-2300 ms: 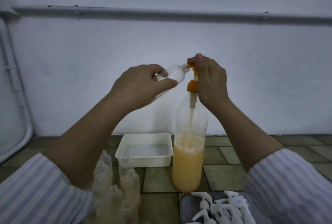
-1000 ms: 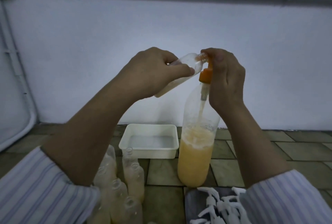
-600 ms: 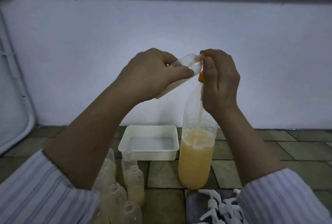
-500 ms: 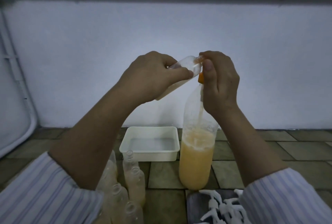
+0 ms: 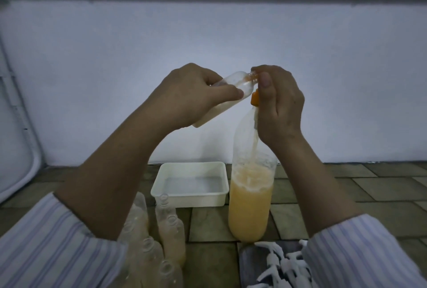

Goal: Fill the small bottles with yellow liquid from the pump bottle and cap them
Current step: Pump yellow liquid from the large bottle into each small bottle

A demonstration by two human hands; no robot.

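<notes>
— Above the floor, how is the small bottle (image 5: 227,93) held?
— Tilted by the clenched left hand (image 5: 191,96), neck up-right at the pump bottle (image 5: 251,186) spout, which is pressed by the curled right hand (image 5: 279,100).

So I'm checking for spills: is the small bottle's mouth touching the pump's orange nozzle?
Cannot tell. In the head view the small bottle meets the right hand, whose thumb hides the mouth and the orange pump spout.

The right hand (image 5: 280,105) hides most of the orange pump head (image 5: 254,99). Bottom edge crops the white spray caps (image 5: 280,267) (blurred too) and small bottles (image 5: 159,262).
</notes>
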